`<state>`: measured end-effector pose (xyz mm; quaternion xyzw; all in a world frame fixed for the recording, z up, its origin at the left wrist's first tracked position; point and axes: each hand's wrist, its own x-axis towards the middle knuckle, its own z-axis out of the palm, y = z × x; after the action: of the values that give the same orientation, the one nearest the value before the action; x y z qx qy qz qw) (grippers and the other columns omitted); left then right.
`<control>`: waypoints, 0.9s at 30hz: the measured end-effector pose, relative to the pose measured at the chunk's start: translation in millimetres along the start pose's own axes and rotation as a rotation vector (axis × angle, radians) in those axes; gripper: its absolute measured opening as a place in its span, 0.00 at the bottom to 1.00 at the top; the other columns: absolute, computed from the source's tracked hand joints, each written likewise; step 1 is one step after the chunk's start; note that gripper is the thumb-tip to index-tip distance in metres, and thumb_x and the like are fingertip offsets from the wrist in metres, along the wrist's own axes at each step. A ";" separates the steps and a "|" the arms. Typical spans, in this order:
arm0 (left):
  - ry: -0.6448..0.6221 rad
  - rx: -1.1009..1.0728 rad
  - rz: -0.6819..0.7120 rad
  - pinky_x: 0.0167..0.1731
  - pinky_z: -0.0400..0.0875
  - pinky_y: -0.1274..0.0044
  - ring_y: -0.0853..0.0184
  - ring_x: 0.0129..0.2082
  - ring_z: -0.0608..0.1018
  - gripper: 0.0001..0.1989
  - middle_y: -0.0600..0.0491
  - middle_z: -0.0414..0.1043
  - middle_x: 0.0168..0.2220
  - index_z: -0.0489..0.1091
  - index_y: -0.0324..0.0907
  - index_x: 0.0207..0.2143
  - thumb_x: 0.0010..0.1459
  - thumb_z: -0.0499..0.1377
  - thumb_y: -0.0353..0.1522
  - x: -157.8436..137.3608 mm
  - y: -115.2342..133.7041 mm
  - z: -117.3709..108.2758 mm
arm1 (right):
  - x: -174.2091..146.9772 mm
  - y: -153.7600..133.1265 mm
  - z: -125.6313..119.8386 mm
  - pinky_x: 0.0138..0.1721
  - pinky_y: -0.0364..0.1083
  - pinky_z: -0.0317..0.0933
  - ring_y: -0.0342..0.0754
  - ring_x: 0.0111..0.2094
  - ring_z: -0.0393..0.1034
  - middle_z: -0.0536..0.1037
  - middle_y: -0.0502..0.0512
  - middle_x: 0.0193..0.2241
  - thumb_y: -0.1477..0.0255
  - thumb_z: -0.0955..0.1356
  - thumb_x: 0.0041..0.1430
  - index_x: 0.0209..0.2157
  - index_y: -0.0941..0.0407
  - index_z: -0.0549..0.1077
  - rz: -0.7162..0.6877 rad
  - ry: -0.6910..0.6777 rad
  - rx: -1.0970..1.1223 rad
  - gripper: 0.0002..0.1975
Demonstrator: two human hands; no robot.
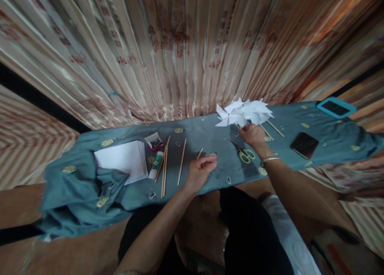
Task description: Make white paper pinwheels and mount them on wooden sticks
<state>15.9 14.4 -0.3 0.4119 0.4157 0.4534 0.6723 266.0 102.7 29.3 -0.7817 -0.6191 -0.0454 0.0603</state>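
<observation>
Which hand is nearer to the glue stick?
Left. The left hand is right of the glue stick, beyond some wooden sticks; the right hand is much farther right, at the white paper pinwheels.

Pinwheels (229, 114) are matt white paper with creased surfaces, and the sheet stack (120, 159) is smooth matt paper; sticks (181, 161) look like bare, dull wood. Glue stick (156, 165) and scissor handles (253, 154) look plastic, bracelet (271, 159) shiny metal, phone (304, 145) dark and glossy. Tablecloth (207, 133): wrinkled cloth, low sheen; curtain (168, 79): pleated, satiny fabric.

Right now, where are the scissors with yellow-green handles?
In the head view, the scissors lie right of centre, below the white paper pinwheels, on grey-green cloth.
</observation>
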 end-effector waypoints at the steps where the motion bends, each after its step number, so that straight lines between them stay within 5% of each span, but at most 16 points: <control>1: 0.004 0.007 -0.001 0.40 0.75 0.72 0.64 0.34 0.81 0.13 0.49 0.81 0.32 0.81 0.41 0.35 0.43 0.67 0.32 -0.2 0.2 -1.8 | -8.0 -7.4 -5.8 0.42 0.55 0.65 0.62 0.42 0.74 0.78 0.76 0.39 0.63 0.60 0.67 0.44 0.65 0.76 0.074 -0.046 -0.015 0.22; 6: 0.003 0.028 0.014 0.41 0.76 0.72 0.63 0.34 0.81 0.14 0.49 0.82 0.34 0.81 0.41 0.35 0.43 0.68 0.34 -4.7 7.9 -15.4 | -44.5 -55.2 -19.8 0.38 0.46 0.63 0.54 0.41 0.77 0.82 0.63 0.37 0.63 0.62 0.65 0.40 0.56 0.80 0.006 -0.118 0.038 0.17; 12: 0.062 0.106 0.065 0.43 0.75 0.71 0.64 0.35 0.81 0.15 0.50 0.82 0.34 0.80 0.41 0.35 0.42 0.69 0.36 -12.4 16.1 -33.8 | -84.0 -100.2 -11.0 0.37 0.44 0.62 0.51 0.40 0.78 0.83 0.58 0.37 0.65 0.62 0.66 0.40 0.55 0.79 -0.194 -0.201 0.191 0.16; 19: 0.086 0.088 0.075 0.39 0.75 0.73 0.66 0.31 0.80 0.13 0.51 0.81 0.31 0.80 0.41 0.33 0.43 0.68 0.37 -15.6 12.5 -48.2 | -111.9 -101.9 6.1 0.49 0.45 0.63 0.51 0.49 0.74 0.81 0.61 0.46 0.71 0.63 0.64 0.44 0.57 0.77 -0.340 -0.198 0.244 0.12; 27: 0.129 0.345 0.165 0.35 0.73 0.76 0.67 0.31 0.79 0.09 0.50 0.80 0.32 0.80 0.41 0.36 0.52 0.63 0.31 -24.2 9.2 -70.4 | -110.6 -104.3 10.3 0.49 0.47 0.63 0.54 0.47 0.73 0.79 0.63 0.44 0.73 0.63 0.63 0.42 0.59 0.75 -0.428 -0.138 0.126 0.11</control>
<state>-58.1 6.1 -9.4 0.5238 0.4940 0.4546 0.5243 139.1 21.4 7.0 -0.6286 -0.7749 0.0351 0.0553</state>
